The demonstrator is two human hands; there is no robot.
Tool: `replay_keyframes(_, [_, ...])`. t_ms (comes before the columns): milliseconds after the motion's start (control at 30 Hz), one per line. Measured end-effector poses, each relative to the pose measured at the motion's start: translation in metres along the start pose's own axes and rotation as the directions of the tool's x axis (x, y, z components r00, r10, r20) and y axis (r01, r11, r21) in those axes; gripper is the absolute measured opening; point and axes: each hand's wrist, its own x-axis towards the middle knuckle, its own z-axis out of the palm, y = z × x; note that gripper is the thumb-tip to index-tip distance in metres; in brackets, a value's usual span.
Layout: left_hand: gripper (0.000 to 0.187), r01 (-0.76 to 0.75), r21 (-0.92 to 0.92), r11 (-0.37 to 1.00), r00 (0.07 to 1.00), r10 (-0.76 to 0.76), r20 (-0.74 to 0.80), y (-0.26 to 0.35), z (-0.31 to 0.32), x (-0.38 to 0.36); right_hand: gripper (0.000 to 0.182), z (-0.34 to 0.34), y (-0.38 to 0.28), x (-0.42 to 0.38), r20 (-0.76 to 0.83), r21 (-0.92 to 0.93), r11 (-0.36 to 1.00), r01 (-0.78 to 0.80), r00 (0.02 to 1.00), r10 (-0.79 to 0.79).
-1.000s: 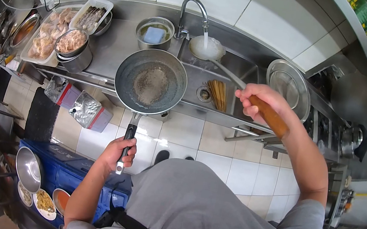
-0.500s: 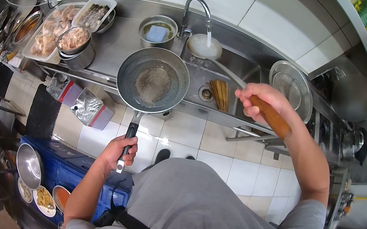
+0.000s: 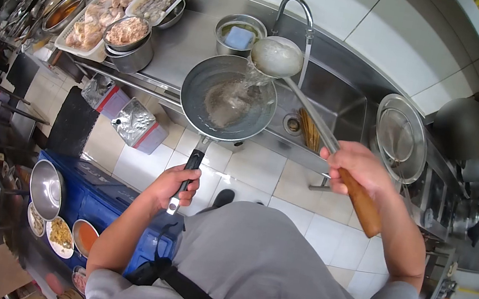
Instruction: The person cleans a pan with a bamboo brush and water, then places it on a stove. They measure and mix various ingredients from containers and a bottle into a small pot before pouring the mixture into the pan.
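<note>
My left hand [image 3: 176, 186] is wrapped round the black handle of a frying pan [image 3: 197, 101], held level by the sink's left edge. Liquid lies in the pan over its worn brown centre. In my right hand [image 3: 359, 169] is the wooden grip of a long-handled ladle [image 3: 277, 57]. The ladle's bowl is tilted over the pan's upper right rim, and water pours from it into the pan. Behind the bowl, water runs from the faucet [image 3: 299, 2] into the sink [image 3: 345, 104].
A pot with a blue sponge [image 3: 239, 38] stands behind the pan. Trays of raw meat [image 3: 93, 20] sit at the left. A metal strainer basin [image 3: 400, 138] lies right of the sink. Foil-topped boxes [image 3: 136, 123] and blue bins [image 3: 81, 186] are below.
The ladle has moved left from under the faucet stream to the pan and tipped, and water now falls from it. The camera view has shifted, so the counter appears further right.
</note>
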Motion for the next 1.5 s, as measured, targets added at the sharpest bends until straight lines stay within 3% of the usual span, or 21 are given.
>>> replay_keyframes(167, [0.017,-0.002,-0.006,1.0,1.0,0.002,0.014,-0.002,-0.002,0.003,0.02,0.008,0.031,0.015,0.076,-0.004,0.999,0.033,0.997,-0.033])
replay_keyframes(300, [0.017,-0.004,-0.004,1.0,1.0,0.004,0.001,-0.002,-0.001,0.002,0.017,0.013,0.059,0.031,0.116,-0.19,0.971,0.148,0.985,-0.128])
replay_keyframes(400, [0.016,0.002,-0.016,1.0,1.0,-0.002,0.006,-0.003,-0.001,0.002,0.016,0.019,0.074,0.036,0.02,-0.45,0.87,0.2,0.977,-0.214])
replay_keyframes(433, [0.016,0.001,-0.015,1.0,1.0,-0.001,0.001,-0.002,0.0,0.002,0.016,0.015,0.083,0.041,0.018,-0.448,0.871,0.2,0.977,-0.215])
replay_keyframes(500, [0.016,0.004,-0.008,1.0,1.0,-0.004,-0.002,-0.001,0.001,0.001,0.02,0.007,0.101,0.051,0.042,-0.797,0.504,0.334,0.862,-0.505])
replay_keyframes(533, [0.017,0.001,-0.007,1.0,1.0,-0.001,-0.008,-0.001,0.002,0.001,0.02,0.005,0.103,0.053,0.037,-0.796,0.507,0.332,0.861,-0.507])
replay_keyframes(600, [0.017,0.002,-0.001,1.0,1.0,-0.002,-0.009,-0.001,0.002,0.001,0.024,0.0,0.107,0.054,-0.088,-0.878,0.45,0.163,0.87,-0.485])
replay_keyframes(733, [0.019,0.003,0.003,1.0,1.0,-0.003,-0.005,-0.001,0.002,0.002,0.025,-0.018,0.103,0.057,-0.087,-0.921,0.365,0.138,0.839,-0.537])
replay_keyframes(833, [0.02,-0.001,0.022,1.0,1.0,0.001,-0.01,0.0,0.001,0.002,0.024,-0.022,0.077,0.044,-0.101,-0.888,0.424,0.175,0.827,-0.553])
replay_keyframes(900, [0.02,-0.003,0.033,0.999,1.0,0.003,-0.011,-0.001,0.001,0.003,0.022,-0.026,0.053,0.035,-0.099,-0.617,0.777,0.126,0.967,-0.236])
replay_keyframes(933, [0.02,-0.007,0.038,0.999,1.0,0.007,-0.015,-0.001,0.001,0.003,0.021,-0.028,0.048,0.035,-0.074,-0.487,0.862,0.144,0.976,-0.205])
replay_keyframes(967, [0.021,-0.012,0.042,0.999,1.0,0.012,-0.019,-0.001,0.001,0.003,0.021,-0.031,0.041,0.035,-0.082,-0.486,0.863,0.142,0.975,-0.207])
replay_keyframes(1033, [0.021,-0.012,0.043,0.999,1.0,0.013,-0.017,-0.001,0.001,0.002,0.021,-0.036,0.028,0.035,-0.033,-0.031,0.998,0.05,0.998,-0.051])
replay_keyframes(1100, [0.021,-0.015,0.04,0.999,1.0,0.016,-0.017,-0.001,0.001,0.003,0.021,-0.033,0.014,0.028,-0.018,0.022,0.999,0.042,0.999,-0.042])
replay_keyframes(1167, [0.021,-0.017,0.027,0.999,1.0,0.017,0.007,-0.001,0.0,0.003,0.018,-0.033,0.009,0.031,0.042,0.259,0.965,-0.048,0.998,0.038])
replay_keyframes(1200, [0.021,-0.016,0.027,1.0,1.0,0.016,0.007,-0.001,0.0,0.002,0.017,-0.029,0.006,0.028,0.044,0.284,0.958,-0.042,0.999,0.031])
replay_keyframes(1500, [0.019,-0.022,0.014,1.0,1.0,0.022,0.015,-0.005,-0.005,0.006,0.016,-0.028,-0.014,0.022,0.086,0.31,0.951,0.021,0.995,-0.05])
